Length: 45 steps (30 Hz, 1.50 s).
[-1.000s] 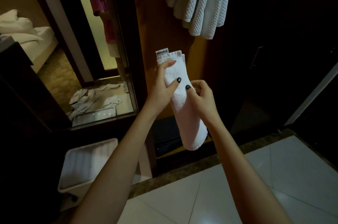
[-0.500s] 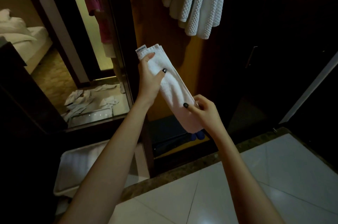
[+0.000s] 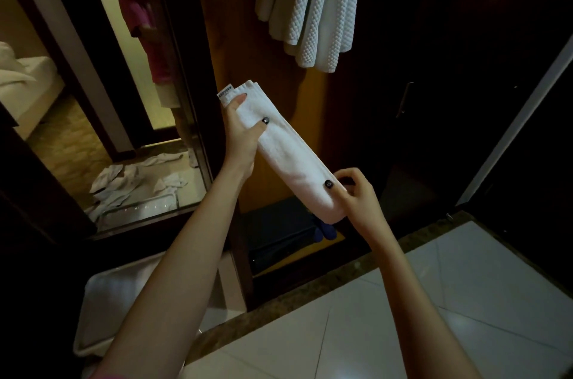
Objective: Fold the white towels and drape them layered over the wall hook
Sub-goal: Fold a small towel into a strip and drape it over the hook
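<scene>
I hold a narrow folded white towel [image 3: 291,155] slanted from upper left to lower right in front of the wooden wall. My left hand [image 3: 243,130] grips its upper end, thumb across the front, beside a small label. My right hand [image 3: 356,196] pinches its lower end between thumb and fingers. Above, white waffle-textured towels [image 3: 313,3] hang from the wall; the hook itself is out of view.
A white plastic bin [image 3: 114,298] stands on the floor at lower left. A mirror [image 3: 124,99] on the left reflects a person and scattered white cloths on the floor. Dark cabinet doors [image 3: 434,84] fill the right. Pale floor tiles [image 3: 403,316] lie below.
The towel has tilted from nearly upright to a diagonal. My left hand moved to its upper end and my right hand slid down to its lower end.
</scene>
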Tool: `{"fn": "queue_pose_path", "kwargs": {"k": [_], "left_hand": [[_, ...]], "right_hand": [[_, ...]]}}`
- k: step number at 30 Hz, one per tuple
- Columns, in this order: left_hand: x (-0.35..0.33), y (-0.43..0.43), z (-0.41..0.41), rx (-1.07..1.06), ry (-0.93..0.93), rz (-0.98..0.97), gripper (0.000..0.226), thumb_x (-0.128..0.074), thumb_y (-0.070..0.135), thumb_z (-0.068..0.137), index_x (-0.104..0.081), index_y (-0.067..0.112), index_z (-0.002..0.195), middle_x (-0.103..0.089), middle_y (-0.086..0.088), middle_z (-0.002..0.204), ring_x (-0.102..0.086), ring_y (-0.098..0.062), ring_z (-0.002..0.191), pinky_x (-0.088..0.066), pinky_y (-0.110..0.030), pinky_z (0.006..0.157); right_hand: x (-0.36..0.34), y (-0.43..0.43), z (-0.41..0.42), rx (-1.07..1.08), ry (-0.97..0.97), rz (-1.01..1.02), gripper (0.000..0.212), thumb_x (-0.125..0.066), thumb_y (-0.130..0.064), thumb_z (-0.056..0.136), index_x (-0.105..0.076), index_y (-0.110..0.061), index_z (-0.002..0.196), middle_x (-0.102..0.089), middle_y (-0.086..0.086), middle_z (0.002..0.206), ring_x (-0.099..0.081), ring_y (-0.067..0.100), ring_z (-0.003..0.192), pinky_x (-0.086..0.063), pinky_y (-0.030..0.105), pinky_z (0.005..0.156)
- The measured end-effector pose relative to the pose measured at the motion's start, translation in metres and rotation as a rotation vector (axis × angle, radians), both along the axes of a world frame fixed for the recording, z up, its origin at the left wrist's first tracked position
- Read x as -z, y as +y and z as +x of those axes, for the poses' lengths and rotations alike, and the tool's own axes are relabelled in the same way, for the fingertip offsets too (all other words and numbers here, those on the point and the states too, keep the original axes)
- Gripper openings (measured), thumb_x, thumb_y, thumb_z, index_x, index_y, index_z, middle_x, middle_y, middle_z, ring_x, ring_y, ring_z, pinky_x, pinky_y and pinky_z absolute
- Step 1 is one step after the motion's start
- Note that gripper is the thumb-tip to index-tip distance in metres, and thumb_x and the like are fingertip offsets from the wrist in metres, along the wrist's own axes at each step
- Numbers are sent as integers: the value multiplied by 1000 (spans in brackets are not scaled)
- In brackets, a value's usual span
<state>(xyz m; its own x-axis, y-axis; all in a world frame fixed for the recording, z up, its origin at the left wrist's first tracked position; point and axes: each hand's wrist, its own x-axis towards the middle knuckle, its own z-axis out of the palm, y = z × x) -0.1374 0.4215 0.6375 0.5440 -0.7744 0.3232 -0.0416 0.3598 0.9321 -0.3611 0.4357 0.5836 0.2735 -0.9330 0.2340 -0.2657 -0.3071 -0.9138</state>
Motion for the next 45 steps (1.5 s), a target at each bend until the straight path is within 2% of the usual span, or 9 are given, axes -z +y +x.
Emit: {"fn": "queue_pose_path", "kwargs": {"k": [5,9,12,16,24,29,34,39,45], "left_hand": [[-8,3,1,144,174,-56,65,-60,-3,89,-36,21,143,-43,-8,143,-52,-20,125,-54,-28,90],[-13,8,-1,272,320,-90,62,-59,-3,89,-40,25,142,-50,-9,139,-59,-21,119,-55,-32,87],[-17,11,-1,297,347,-96,62,-58,-2,89,-40,24,143,-50,-9,140,-59,-22,120,-56,-32,85],[-17,15,7,255,296,-109,65,-60,-2,87,-39,22,143,-47,-8,141,-56,-20,121,-55,-26,82],[0,21,24,194,186,-85,60,-65,-5,85,-45,30,130,-45,0,134,-52,-20,124,-54,-32,91],[13,21,34,226,173,-13,45,-64,-2,87,-60,20,126,-54,1,127,-59,-16,117,-54,-28,89],[14,17,39,282,70,144,29,-65,7,89,-71,30,106,-52,2,133,-60,-15,111,-56,-24,82],[-3,-5,37,407,12,171,27,-65,5,88,-75,27,101,-58,9,124,-67,-6,101,-55,-19,72],[-38,-64,22,492,-73,153,29,-61,1,90,-77,24,98,-71,7,112,-67,-8,103,-55,-17,77]], "right_hand": [[-3,0,-11,-171,17,104,26,-60,-27,97,-68,-12,77,-59,-1,74,-53,4,65,-40,20,62],[-3,-3,-13,-290,-190,297,29,-57,-24,95,-72,-1,104,-66,2,113,-63,13,101,-52,28,84],[-5,-1,-10,-379,-218,360,44,-56,-34,89,-64,6,106,-64,16,94,-63,22,80,-52,23,66],[-2,0,-5,-301,-144,306,55,-59,-36,92,-56,18,99,-56,18,87,-51,29,78,-42,36,67],[-1,1,-2,114,-229,127,26,-69,-22,90,-61,0,79,-55,9,71,-56,12,59,-44,25,50],[1,-1,-22,145,-243,88,6,-64,-18,93,-65,-12,91,-63,16,92,-60,22,79,-48,34,64],[-8,-9,-46,191,-332,21,33,-59,-12,96,-63,-35,119,-62,-17,104,-59,-3,93,-48,13,78],[-31,-40,-65,205,-317,-105,35,-46,4,95,-70,-19,106,-68,-7,109,-61,20,112,-49,32,92],[-64,-113,-94,45,-372,15,25,-59,-6,94,-68,-22,110,-63,-3,123,-58,16,115,-56,24,76]]}}
